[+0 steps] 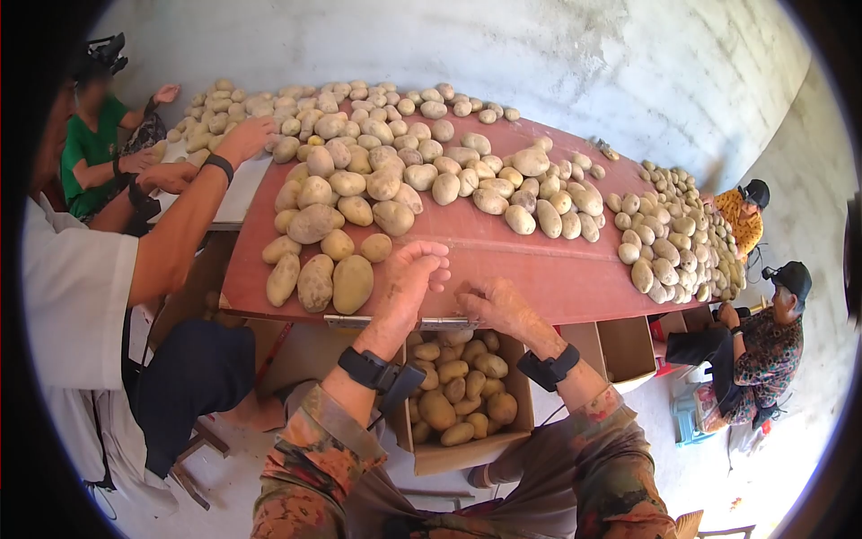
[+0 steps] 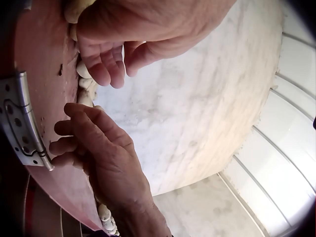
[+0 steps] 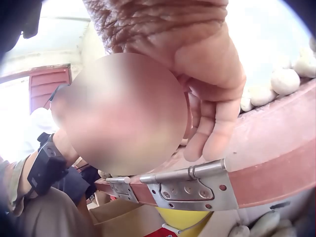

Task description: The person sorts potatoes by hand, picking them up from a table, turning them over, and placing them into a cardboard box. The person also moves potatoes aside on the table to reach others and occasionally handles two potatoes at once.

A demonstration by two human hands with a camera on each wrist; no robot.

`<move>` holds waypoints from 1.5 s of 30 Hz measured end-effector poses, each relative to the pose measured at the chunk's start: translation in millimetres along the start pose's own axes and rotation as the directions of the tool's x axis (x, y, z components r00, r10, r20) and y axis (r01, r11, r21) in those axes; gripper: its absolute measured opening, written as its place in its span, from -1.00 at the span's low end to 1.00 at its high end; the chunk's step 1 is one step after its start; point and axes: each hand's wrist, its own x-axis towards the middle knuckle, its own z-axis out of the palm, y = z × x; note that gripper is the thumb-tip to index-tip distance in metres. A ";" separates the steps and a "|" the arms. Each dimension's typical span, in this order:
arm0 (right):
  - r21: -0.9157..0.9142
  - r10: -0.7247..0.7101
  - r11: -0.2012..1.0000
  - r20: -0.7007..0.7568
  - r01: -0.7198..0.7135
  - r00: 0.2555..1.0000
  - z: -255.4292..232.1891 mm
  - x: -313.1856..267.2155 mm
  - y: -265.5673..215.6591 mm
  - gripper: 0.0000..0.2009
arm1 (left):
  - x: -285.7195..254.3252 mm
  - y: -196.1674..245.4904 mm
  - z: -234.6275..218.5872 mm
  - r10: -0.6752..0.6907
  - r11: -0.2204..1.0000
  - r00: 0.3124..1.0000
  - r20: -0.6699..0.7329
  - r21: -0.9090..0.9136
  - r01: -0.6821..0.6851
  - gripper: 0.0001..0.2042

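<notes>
My left hand (image 1: 415, 274) hovers over the front of the red tabletop (image 1: 503, 260), just right of several large potatoes (image 1: 352, 284). Its fingers are loosely bent, with nothing between them in the left wrist view. My right hand (image 1: 507, 310) is beside it at the table's front edge, fingers relaxed and pointing toward the left hand. In the left wrist view that right hand (image 2: 111, 163) appears empty. Under both hands, a cardboard box (image 1: 474, 456) of potatoes stands below the edge. A blurred patch hides part of the right wrist view.
Metal hinges (image 3: 192, 190) line the table's front edge. A long heap of potatoes (image 1: 359, 153) spreads along the back, and smaller ones (image 1: 669, 242) lie at the right. A neighbour's arm (image 1: 193, 225) reaches in from the left. More people sit around the table; another cardboard box (image 1: 627, 349) stands at right.
</notes>
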 end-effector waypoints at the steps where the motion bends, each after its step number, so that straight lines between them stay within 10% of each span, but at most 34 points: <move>1: -0.015 0.001 1.000 -0.027 -0.002 1.000 -0.6 1.0 -2.0 -0.76 | -0.4 0.6 0.9 0.000 1.000 1.000 -0.021 0.002 0.000 -0.83; 15: -0.446 -0.341 0.871 -0.242 0.208 0.908 5.9 87.7 -43.7 -0.30 | -5.7 9.3 2.6 0.091 0.991 0.958 -0.273 -0.069 -0.114 -0.74; 24: -0.399 -0.046 0.915 -0.256 -0.062 0.966 31.8 141.2 -51.7 -0.47 | -2.8 11.9 -10.2 0.145 0.961 0.908 -0.393 -0.161 -0.223 -0.76; 45: -0.392 -0.109 0.920 -0.294 -0.015 0.950 -8.9 102.5 1.5 -0.53 | -2.4 7.1 -10.8 0.092 0.965 0.899 -0.429 -0.183 -0.186 -0.78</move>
